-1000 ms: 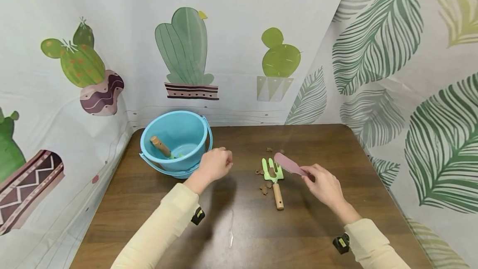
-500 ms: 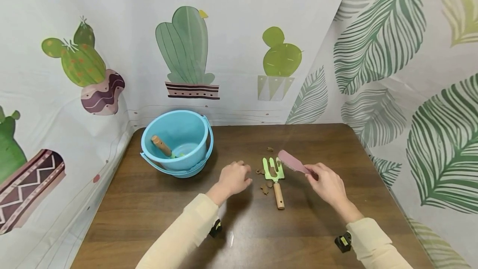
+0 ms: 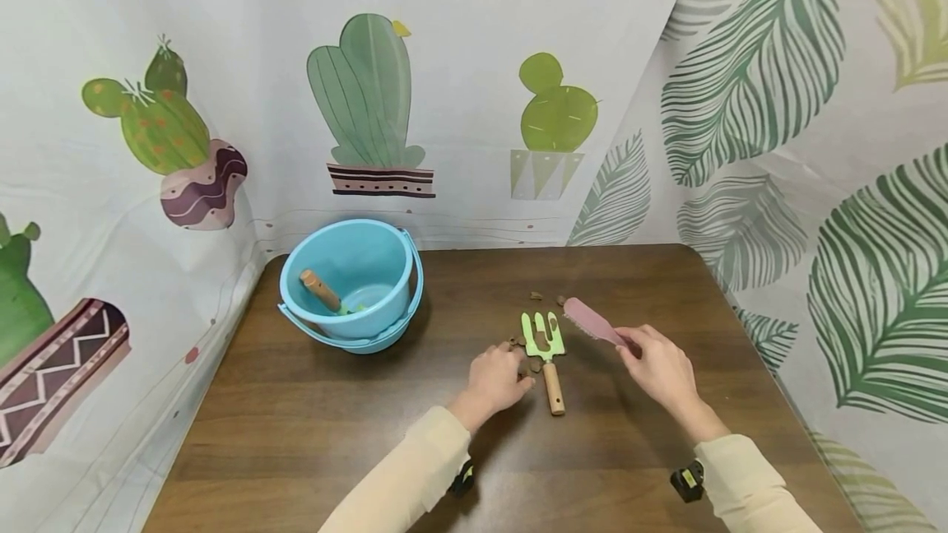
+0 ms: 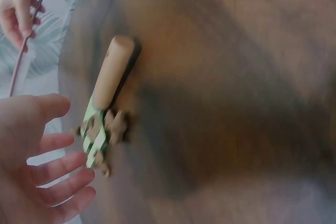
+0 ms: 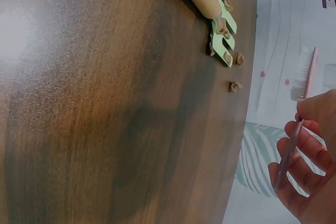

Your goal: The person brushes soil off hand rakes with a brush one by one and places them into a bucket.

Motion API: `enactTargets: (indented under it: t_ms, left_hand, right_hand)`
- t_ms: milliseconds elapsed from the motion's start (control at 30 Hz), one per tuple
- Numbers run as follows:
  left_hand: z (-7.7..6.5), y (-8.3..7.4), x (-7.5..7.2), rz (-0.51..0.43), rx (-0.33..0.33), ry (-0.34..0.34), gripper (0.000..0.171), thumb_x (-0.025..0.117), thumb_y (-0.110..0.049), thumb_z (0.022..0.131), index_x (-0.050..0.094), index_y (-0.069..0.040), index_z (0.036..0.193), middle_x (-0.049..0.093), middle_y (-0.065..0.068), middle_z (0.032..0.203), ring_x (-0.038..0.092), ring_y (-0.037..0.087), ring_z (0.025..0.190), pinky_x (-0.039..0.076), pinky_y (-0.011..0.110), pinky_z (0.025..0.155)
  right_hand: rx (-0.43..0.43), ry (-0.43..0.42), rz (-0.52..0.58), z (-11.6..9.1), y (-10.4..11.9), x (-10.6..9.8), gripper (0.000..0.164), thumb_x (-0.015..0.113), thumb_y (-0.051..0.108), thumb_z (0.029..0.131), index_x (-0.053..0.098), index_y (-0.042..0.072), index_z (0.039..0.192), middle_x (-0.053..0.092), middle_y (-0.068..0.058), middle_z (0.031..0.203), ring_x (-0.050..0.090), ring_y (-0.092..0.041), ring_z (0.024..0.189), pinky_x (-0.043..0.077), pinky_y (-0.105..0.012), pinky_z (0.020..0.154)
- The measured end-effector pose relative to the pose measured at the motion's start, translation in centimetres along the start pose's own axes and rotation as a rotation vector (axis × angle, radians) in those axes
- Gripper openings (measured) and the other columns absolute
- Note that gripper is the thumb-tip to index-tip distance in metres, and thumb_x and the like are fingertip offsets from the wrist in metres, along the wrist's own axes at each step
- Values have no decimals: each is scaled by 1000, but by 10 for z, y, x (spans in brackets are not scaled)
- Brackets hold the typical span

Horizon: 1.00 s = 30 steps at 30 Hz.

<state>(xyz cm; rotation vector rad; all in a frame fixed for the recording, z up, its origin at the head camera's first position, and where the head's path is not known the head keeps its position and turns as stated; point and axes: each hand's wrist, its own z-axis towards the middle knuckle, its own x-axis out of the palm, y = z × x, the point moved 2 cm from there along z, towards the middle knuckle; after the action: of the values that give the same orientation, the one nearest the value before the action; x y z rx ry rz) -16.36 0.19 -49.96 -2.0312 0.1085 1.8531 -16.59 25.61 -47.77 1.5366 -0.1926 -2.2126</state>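
Right hand (image 3: 662,364) has a pink, flat-headed brush with pale bristles (image 3: 588,319) pinched by the handle, thumb on one side and fingers along the other, bristles facing down and the whole thing up off the table. Left hand (image 3: 494,378) isn't gripping anything: wrist cam shows its fingers loose and spread, right next to some small brown crumbly-looking clumps (image 3: 536,365).

Those sit on and around a light-green three-pronged hand fork with a round wooden handle (image 3: 550,352), lying on the dark wood-grain table (image 3: 629,475) between the hands, prongs pointing away. I'd guess the fork's light and stiff, so grab it by the wood and keep it level or the clumps slide off. They look soft, so go easy. Brush is probably featherweight, and the handle's the obvious hold.

Farther left there's a light-blue plastic bucket (image 3: 374,257) with another wooden-handled tool (image 3: 318,289) leaning inside.

Compared to a second ago, the left hand's come over from beside the bucket, and the brush has shifted right, off the prongs.
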Motion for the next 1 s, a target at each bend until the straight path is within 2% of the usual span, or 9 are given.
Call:
enactTargets:
  t_ms: [200, 400, 633, 800, 1000]
  left_hand:
    - [-2, -16, 16, 22, -40, 34, 45, 64, -51, 79, 64, -18, 109, 62, 3, 100, 60, 21, 84, 50, 36, 61]
    - [-2, -29, 27, 43, -61, 16, 48, 63, -52, 77, 63, -15, 108, 62, 4, 96, 60, 20, 81, 49, 34, 59]
    - [0, -44, 40, 34, -139, -9, 58, 64, -57, 72, 62, -10, 105, 58, 2, 87, 57, 19, 74, 47, 34, 54]
    - [0, -50, 48, 34, -191, -34, 58, 66, -62, 66, 60, -12, 95, 54, 2, 80, 57, 19, 69, 44, 32, 50]
    - [-1, -52, 52, 33, -210, -23, 56, 67, -61, 66, 60, -13, 94, 53, 3, 80, 57, 18, 66, 42, 32, 46]
  right_hand:
    - [17, -1, -1, -1, -2, 1, 25, 72, 15, 75, 69, 15, 100, 65, -1, 86, 56, -15, 64, 40, -35, 49]
    - [21, 4, -2, -3, -4, 3, 25, 71, 15, 75, 69, 15, 100, 65, -1, 86, 55, -15, 63, 39, -34, 48]
    - [11, -11, -1, -4, -4, 3, 25, 71, 15, 74, 70, 14, 99, 65, -2, 85, 55, -15, 62, 40, -35, 47]
    - [17, 1, -6, -5, -5, 4, 25, 71, 15, 75, 70, 15, 99, 65, -2, 85, 55, -15, 63, 40, -35, 47]
    - [27, 19, -6, -6, -6, 3, 24, 70, 15, 75, 69, 14, 100, 65, -2, 85, 54, -15, 63, 40, -35, 47]
